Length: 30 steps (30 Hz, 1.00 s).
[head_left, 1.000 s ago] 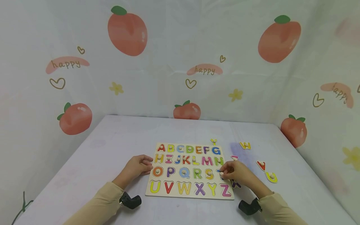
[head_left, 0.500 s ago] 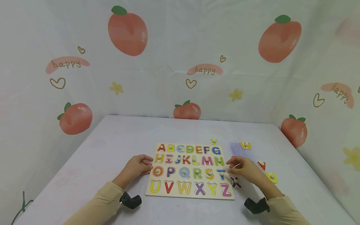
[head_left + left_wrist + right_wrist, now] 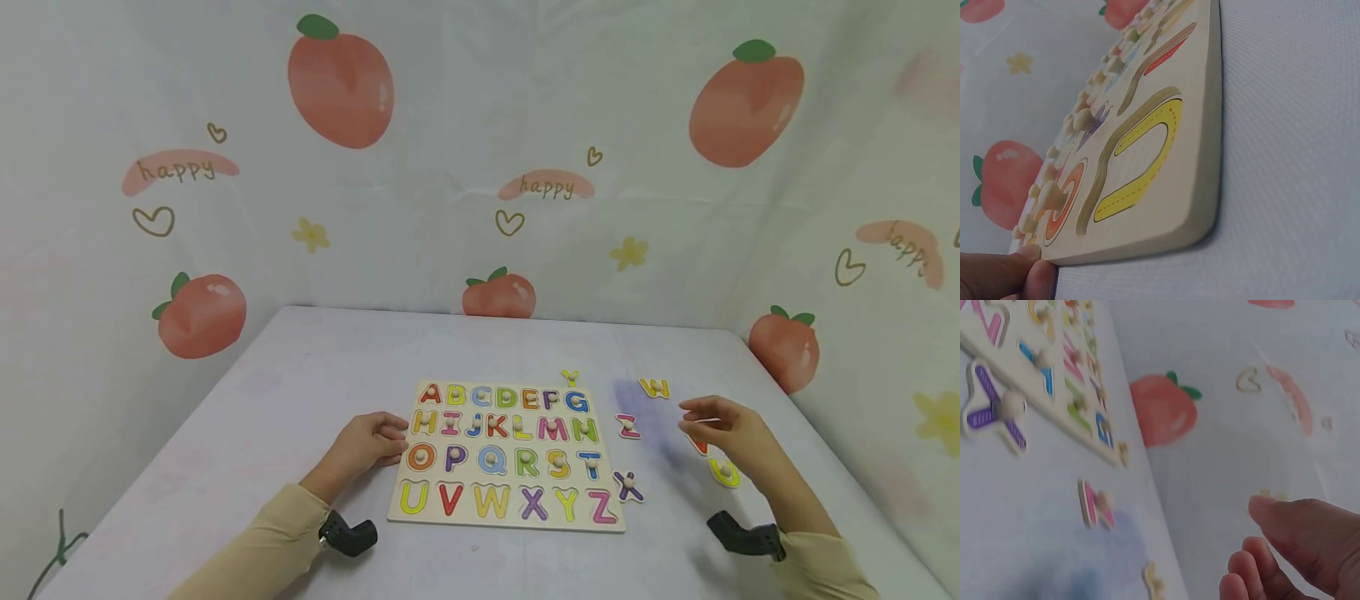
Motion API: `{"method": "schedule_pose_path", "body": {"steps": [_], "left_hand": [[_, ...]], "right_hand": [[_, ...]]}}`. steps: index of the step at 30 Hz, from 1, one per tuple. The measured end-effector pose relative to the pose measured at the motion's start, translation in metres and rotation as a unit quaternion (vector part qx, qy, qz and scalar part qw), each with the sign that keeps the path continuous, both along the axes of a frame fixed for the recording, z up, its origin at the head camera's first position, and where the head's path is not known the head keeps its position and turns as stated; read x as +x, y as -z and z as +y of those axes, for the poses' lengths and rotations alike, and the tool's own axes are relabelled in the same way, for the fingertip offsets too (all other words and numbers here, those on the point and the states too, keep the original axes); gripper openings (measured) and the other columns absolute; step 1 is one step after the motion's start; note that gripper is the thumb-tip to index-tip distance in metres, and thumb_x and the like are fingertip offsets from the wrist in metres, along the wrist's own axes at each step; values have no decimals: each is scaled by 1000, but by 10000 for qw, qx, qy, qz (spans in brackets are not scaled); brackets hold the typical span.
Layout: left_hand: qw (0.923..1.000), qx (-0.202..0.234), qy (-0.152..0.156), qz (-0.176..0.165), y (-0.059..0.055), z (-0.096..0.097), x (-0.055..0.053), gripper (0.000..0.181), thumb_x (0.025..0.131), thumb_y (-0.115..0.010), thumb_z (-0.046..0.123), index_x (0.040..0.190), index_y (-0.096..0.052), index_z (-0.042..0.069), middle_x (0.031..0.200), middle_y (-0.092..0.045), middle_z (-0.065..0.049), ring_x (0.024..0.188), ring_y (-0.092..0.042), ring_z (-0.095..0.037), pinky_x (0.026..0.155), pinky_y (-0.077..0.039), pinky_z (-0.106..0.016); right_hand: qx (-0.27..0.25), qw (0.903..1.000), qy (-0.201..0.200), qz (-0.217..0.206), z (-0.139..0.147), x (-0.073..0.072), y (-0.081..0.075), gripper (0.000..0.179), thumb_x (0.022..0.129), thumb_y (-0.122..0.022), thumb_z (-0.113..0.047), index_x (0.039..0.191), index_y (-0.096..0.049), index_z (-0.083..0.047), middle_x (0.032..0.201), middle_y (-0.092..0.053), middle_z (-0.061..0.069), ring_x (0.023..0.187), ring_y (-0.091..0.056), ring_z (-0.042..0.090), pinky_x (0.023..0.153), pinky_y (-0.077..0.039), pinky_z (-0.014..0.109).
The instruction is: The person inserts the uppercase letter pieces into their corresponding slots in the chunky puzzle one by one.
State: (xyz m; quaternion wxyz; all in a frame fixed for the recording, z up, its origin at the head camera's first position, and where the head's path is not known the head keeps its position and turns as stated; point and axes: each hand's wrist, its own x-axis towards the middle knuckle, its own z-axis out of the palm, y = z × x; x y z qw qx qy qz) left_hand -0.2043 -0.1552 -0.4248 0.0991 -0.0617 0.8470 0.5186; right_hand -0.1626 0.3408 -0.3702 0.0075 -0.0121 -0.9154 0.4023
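A wooden alphabet puzzle board (image 3: 432, 514) lies on the table, with knobbed letters A to T seated in the upper three rows. Its bottom row shows printed recesses from U to Z. At the board's left edge my left hand (image 3: 369, 442) holds the rim; thumb and a fingertip appear against the corner in the left wrist view. My right hand (image 3: 726, 429) hovers with loose fingers over the loose red V (image 3: 699, 447), covering part of it. Close by lies a yellow U (image 3: 724, 472). In the right wrist view, nothing is between thumb and fingers.
A pink Z (image 3: 628, 427) and a purple X (image 3: 628, 486) lie right of the board. The yellow W (image 3: 655, 388) is farther back, and the yellow Y (image 3: 571, 377) sits behind the board's far edge. A printed curtain (image 3: 420, 242) stands behind the table.
My right hand has let go of the blue T, now seated in the board, and moved right over the V. Z and X are uncovered. The left hand stays put.
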Motion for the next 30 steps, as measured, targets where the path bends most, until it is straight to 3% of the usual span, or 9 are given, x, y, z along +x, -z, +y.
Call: {"method": "schedule_pose_path", "body": {"steps": [5, 8, 12, 15, 16, 19, 22, 24, 30], "left_hand": [[10000, 15, 7, 39, -1, 0, 0, 33, 84, -71, 1, 116, -62, -3, 91, -65, -9, 71, -62, -11, 66, -59, -26], [10000, 11, -13, 34, 0, 1, 0, 33, 84, -71, 1, 116, -62, -3, 90, -65, -9, 71, -61, -11, 65, -59, -26], [10000, 3, -27, 32, 0, 1, 1, 33, 84, -71, 1, 115, -63, -3, 90, -64, -9, 71, -61, -11, 65, -59, -25], [10000, 22, -41, 29, 0, 1, 1, 32, 84, -71, 1, 115, -63, -3, 90, -64, -8, 71, -61, -11, 66, -59, -25], [10000, 32, -41, 31, 0, 1, 1, 32, 84, -71, 0, 115, -63, -3, 90, -64, -9, 71, -61, -11, 66, -59, -25], [10000, 30, -36, 33, 0, 1, 1, 32, 84, -71, 1, 115, -63, -3, 90, -64, -9, 71, -61, -11, 66, -59, -25], [10000, 10, -29, 44, 1, 1, 0, 32, 84, -71, 1, 115, -63, -2, 91, -65, -9, 72, -61, -11, 66, -59, -25], [10000, 5, -31, 54, 1, 1, 0, 32, 84, -71, 1, 114, -63, -2, 91, -65, -9, 72, -61, -11, 66, -59, -25], [10000, 7, -46, 68, 1, 1, 0, 32, 84, -71, 1, 114, -63, -2, 91, -64, -8, 72, -61, -11, 66, -59, -25]], "right_hand": [[-177, 9994, 246, 179, 34, 6, 14, 49, 91, -67, -30, 124, -56, 5, 91, -62, -22, 82, -57, -13, 71, -51, 15], [-323, 9988, 362, 117, 52, 10, 24, 48, 91, -67, -28, 123, -57, 6, 90, -60, -28, 80, -56, -14, 69, -51, 12], [99, 9982, 513, -310, 68, 14, 35, 58, 90, -68, -34, 128, -54, 8, 104, -69, -3, 81, -50, -15, 69, -51, 17], [427, 9948, 579, -720, 75, 15, 40, 66, 89, -67, -42, 131, -52, 7, 120, -63, 21, 95, -56, 5, 72, -51, 28], [492, 9936, 590, -825, 77, 15, 41, 67, 88, -67, -43, 131, -52, 6, 124, -61, 23, 100, -56, 12, 73, -49, 30], [511, 9925, 531, -976, 79, 17, 46, 66, 87, -69, -44, 130, -54, 4, 125, -60, 23, 103, -55, 19, 75, -46, 33], [478, 9923, 484, -1038, 80, 17, 50, 65, 85, -71, -43, 129, -56, 4, 118, -65, 15, 91, -51, 1, 76, -44, 32], [379, 9915, 494, -1143, 80, 17, 51, 67, 83, -73, -43, 128, -56, 4, 115, -66, 10, 88, -48, -3, 77, -44, 34], [287, 9898, 575, -1270, 77, 12, 54, 69, 75, -81, -40, 123, -60, 5, 105, -69, 5, 87, -56, 8, 76, -44, 34]]}}
